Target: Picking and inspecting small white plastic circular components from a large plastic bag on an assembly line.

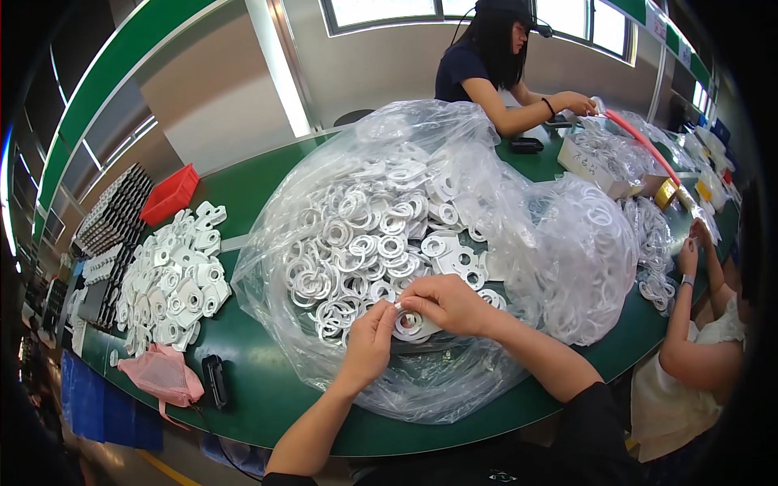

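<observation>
Just in front of me, my left hand [370, 344] and my right hand [442, 304] meet, fingertips almost touching. Both pinch a small white plastic part with a round ring [411, 325] in it, the left at its edge and the right from above. Fingers cover much of the part, so its full outline is hidden. Beyond my hands, a heap of loose white rings [391, 246] lies inside a large open clear plastic bag [279, 194]. A few flat white plates with round holes [455, 257] lie among the rings.
To the left, a pile of white plates [174, 279] covers the green table [267, 397], near a red bin [170, 194], a pink pouch [162, 374] and a black device [215, 381]. A bulging clear bag of rings [587, 259] stands right. Two co-workers sit across and at right.
</observation>
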A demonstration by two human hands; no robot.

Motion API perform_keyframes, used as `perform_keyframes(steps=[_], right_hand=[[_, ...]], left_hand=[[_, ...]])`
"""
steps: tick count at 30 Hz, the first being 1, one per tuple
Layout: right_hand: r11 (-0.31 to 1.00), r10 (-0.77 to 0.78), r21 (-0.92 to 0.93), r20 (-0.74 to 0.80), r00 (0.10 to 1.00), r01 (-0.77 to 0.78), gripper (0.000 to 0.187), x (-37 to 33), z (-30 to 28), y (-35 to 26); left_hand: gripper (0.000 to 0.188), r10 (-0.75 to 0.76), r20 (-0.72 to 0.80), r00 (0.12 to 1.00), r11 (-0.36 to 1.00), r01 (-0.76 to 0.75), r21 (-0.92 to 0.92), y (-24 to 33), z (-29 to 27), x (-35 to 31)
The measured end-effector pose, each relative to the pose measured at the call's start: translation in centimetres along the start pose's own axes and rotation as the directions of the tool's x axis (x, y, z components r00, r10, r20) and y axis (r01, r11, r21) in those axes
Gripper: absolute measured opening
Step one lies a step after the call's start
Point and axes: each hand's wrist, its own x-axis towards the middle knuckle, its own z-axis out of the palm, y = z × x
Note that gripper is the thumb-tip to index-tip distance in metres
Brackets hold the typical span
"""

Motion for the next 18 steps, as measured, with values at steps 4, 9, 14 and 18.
perform_keyframes(steps=[4, 9, 14, 18], right_hand=[[0.994, -0.032, -0.104, -0.003, 0.999, 0.031, 0.017, -0.1, 0.1, -0.1], [0.991, -0.026, -0.131, 0.021, 0.999, 0.028, 0.017, -0.1, 0.1, -0.1], [0.967, 0.01, -0.253, -0.034, 0.999, -0.019, 0.014, -0.5, 0.8, -0.2], [0.977, 0.068, -0.199, -0.041, 0.997, -0.075, 0.015, -0.5, 1.4, 0.0]], left_hand=[[0.024, -0.008, -0.036, 0.999, 0.999, 0.01, 0.037, 0.0, 0.1, 0.0], [0.025, 0.058, -0.019, 0.998, 0.996, -0.06, -0.072, -0.3, 0.2, 0.2], [0.028, 0.117, -0.108, 0.987, 0.935, -0.073, 0.346, -0.6, 0.1, -0.1], [0.028, 0.014, -0.132, 0.991, 0.98, 0.013, 0.196, -0.7, 0.0, -0.1]])
